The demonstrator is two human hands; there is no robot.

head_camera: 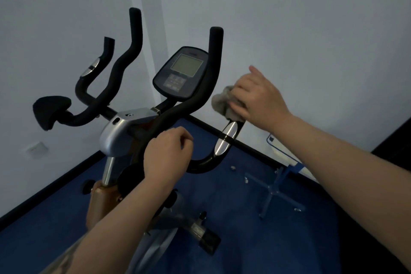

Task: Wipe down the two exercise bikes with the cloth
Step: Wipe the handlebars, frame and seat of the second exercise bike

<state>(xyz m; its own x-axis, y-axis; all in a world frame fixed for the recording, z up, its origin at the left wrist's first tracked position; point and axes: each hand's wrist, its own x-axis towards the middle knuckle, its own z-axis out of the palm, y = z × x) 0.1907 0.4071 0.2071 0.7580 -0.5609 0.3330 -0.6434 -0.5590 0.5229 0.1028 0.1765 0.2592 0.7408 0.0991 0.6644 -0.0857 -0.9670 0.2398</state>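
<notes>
On the right, my right hand (255, 98) presses the bunched grey cloth (222, 101) round the bike's handlebar (184, 107) tip, my left hand (166, 151) curled round the near bend, so next I'd wipe downward over the silver sensor (225, 139).

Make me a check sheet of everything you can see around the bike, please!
Surface: dark blue carpeted floor.
Job's things: black and silver exercise bike with a grey-screened console; crumpled grey cloth on the end of the bike's right grip.
Clutter: blue metal cross-shaped stand on the floor; small bolts lie near it.
Hands: left hand grips the black handlebar; right hand presses the cloth onto the grip.
Cables: nothing seen.
Surroundings: pale grey walls with a black skirting strip; white wall socket.
</notes>
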